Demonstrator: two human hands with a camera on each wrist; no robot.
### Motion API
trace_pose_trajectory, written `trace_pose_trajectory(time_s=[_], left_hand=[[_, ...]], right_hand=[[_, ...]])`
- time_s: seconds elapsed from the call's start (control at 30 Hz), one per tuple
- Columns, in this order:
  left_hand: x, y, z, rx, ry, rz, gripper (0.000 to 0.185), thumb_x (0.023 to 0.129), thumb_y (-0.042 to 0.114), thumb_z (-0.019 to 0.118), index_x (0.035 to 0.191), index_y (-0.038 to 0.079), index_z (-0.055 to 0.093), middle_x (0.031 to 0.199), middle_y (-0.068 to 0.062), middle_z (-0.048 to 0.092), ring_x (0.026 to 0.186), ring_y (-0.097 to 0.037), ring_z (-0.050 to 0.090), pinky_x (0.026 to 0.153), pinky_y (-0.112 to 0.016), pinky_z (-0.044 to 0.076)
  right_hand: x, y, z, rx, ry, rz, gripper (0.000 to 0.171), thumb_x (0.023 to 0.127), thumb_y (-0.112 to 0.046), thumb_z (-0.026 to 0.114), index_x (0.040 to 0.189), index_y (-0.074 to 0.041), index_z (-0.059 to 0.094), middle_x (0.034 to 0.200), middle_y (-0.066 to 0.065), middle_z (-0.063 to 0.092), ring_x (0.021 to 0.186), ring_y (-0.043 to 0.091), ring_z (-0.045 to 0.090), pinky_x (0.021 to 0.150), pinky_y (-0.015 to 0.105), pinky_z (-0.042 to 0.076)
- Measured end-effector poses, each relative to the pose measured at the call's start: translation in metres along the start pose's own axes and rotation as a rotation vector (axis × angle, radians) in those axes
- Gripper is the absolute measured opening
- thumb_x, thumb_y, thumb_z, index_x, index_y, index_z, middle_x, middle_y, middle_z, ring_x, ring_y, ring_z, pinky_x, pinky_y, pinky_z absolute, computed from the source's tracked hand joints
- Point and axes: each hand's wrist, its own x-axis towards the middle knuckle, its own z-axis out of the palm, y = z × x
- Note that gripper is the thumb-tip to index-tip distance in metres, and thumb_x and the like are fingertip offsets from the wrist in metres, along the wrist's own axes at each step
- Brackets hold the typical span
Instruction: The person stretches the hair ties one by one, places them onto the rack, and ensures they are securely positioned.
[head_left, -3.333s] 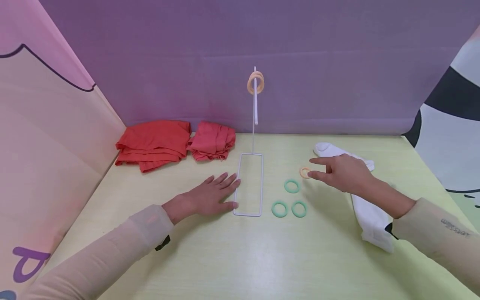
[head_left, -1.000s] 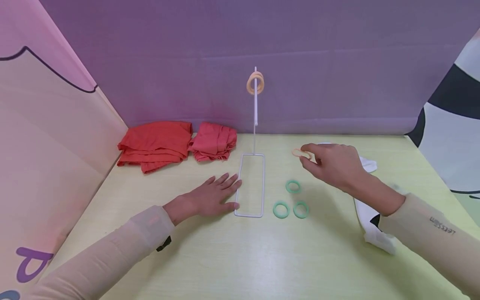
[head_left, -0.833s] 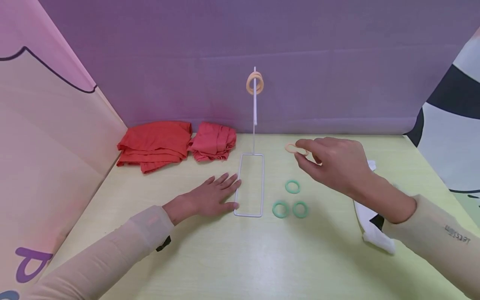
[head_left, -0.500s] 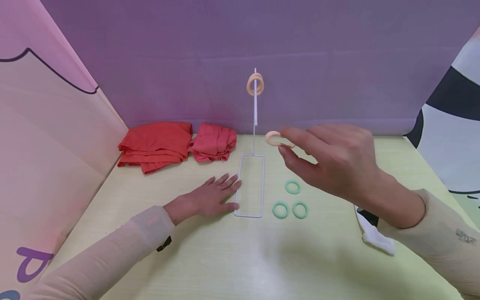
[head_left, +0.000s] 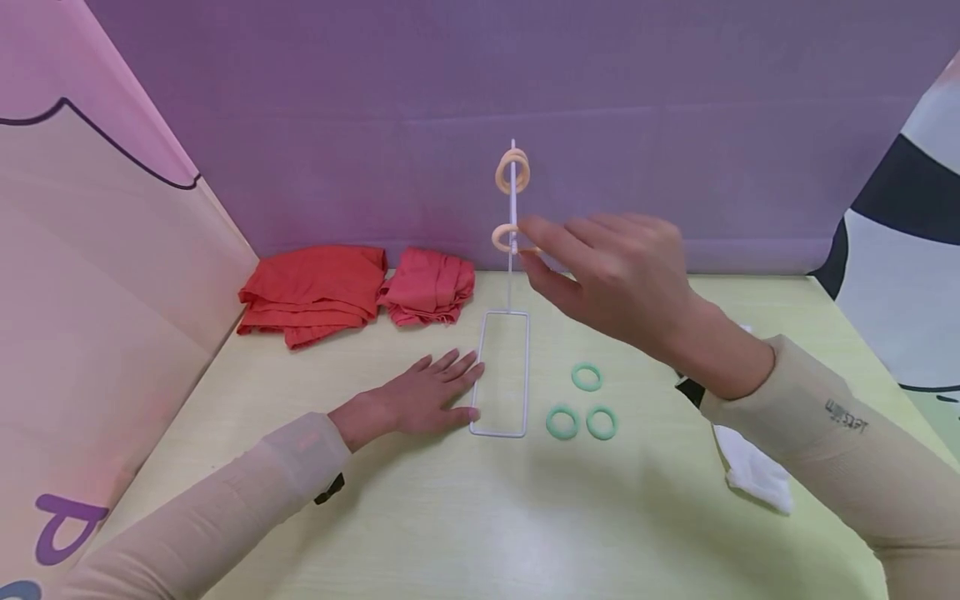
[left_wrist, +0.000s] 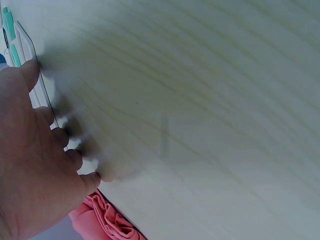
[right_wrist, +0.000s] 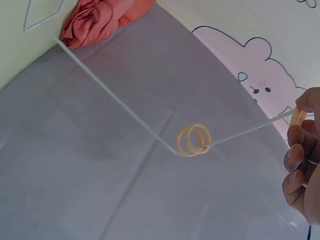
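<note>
Purple backdrop (head_left: 337, 125) behind; I see right hand (head_left: 618, 275) pinching orange ring (head_left: 496, 239), which juts beyond the pinch at rod tip (head_left: 513, 247). Left hand (head_left: 420, 398) touches stand base (head_left: 498, 434), fingers apart.

Peach is glowing on the held ring (head_left: 498, 239) and hanging rings (head_left: 499, 177)! White is coating the wire stand (head_left: 513, 204), mint is tinting the loose rings (head_left: 574, 378). Reds are blazing from two cloths (head_left: 315, 287), purple is filling the backdrop (head_left: 675, 108), dark lettering (head_left: 846, 415) is crossing the beige right sleeve (head_left: 832, 467).

Beige sleeves (head_left: 217, 504), slightly wrinkled; dark lettering (head_left: 846, 416) on right; black pieces (head_left: 330, 489) under cuffs (head_left: 309, 450).
</note>
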Motion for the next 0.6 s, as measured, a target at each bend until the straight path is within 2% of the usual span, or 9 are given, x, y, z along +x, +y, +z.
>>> trace_pose_trajectory(time_s=[0.37, 0.6], left_hand=[[0.000, 0.000, 0.000, 0.004, 0.007, 0.001, 0.079, 0.101, 0.060, 0.041, 0.163, 0.022, 0.009, 0.171, -0.002, 0.003, 0.158, -0.031, -0.002, 0.125, -0.059, 0.008], [-0.001, 0.001, 0.000, 0.008, 0.013, -0.003, 0.078, 0.101, 0.059, 0.041, 0.163, 0.022, 0.011, 0.171, -0.002, 0.004, 0.158, -0.031, 0.000, 0.125, -0.059, 0.009]], right_hand=[[-0.004, 0.026, 0.030, -0.072, -0.015, 0.077, 0.017, 0.093, -0.021, 0.064, 0.105, -0.019, 0.075, 0.049, 0.001, 0.041, 0.040, 0.019, 0.034, 0.039, 0.032, 0.018], [-0.005, 0.041, 0.047, -0.092, -0.039, 0.109, 0.016, 0.095, -0.024, 0.062, 0.105, -0.017, 0.074, 0.050, 0.002, 0.046, 0.039, 0.020, 0.035, 0.040, 0.031, 0.017]])
